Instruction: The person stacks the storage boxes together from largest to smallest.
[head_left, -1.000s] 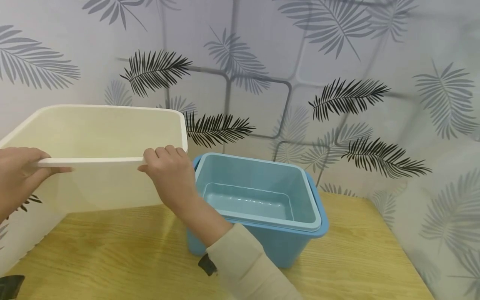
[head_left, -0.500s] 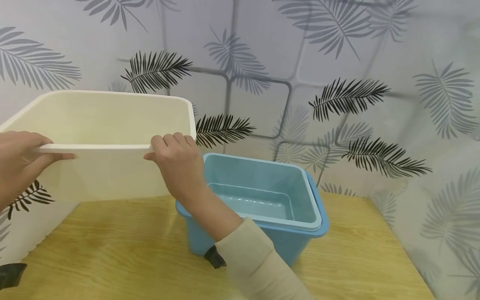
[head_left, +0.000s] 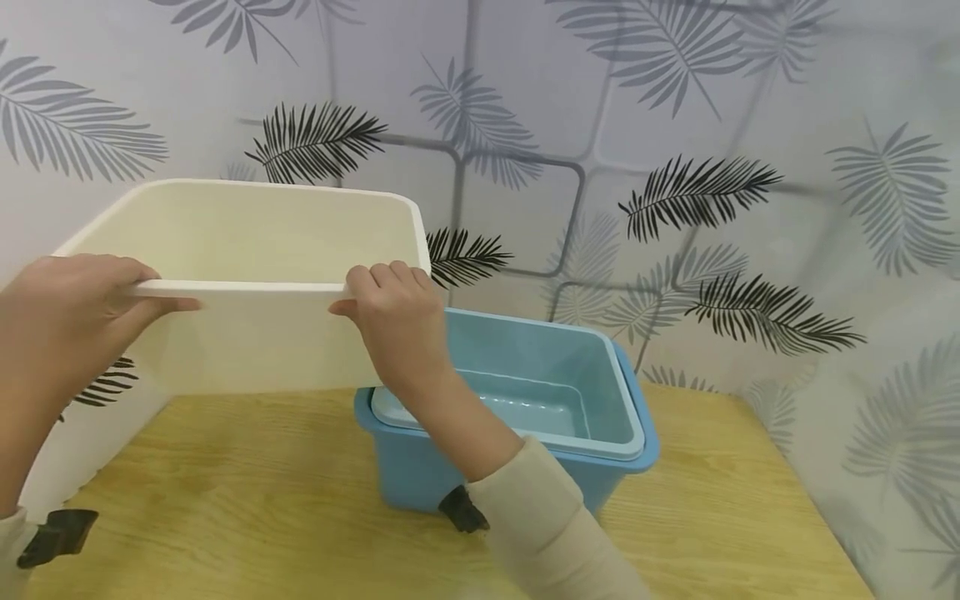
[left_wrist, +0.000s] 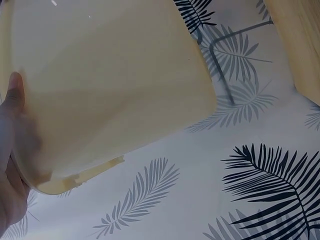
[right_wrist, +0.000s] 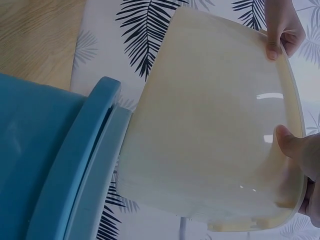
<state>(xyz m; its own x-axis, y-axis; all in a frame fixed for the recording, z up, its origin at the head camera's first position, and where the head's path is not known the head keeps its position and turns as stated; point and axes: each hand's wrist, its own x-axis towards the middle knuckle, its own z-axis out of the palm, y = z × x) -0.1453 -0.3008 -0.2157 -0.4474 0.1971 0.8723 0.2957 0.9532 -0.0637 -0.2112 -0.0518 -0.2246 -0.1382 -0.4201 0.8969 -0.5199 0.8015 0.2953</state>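
A cream plastic bin is held up in the air, its opening facing up. My left hand grips its near rim at the left, thumb against the outer wall. At the right end of that same rim my right hand holds on, fingers curled over the edge. In the right wrist view both hands show along the rim of the cream bin. Just to the right stands a light blue bin nested inside a darker blue bin. The cream bin and right forearm hide part of the pair.
The blue bins stand on a wood-grain table. Behind it rises a wall with a leaf pattern. The table's right edge runs down beside the wall on the right.
Both hands have lifted the cream bin and carried it to the right, so it now overlaps the left part of the blue bins. The blue bins have not moved.
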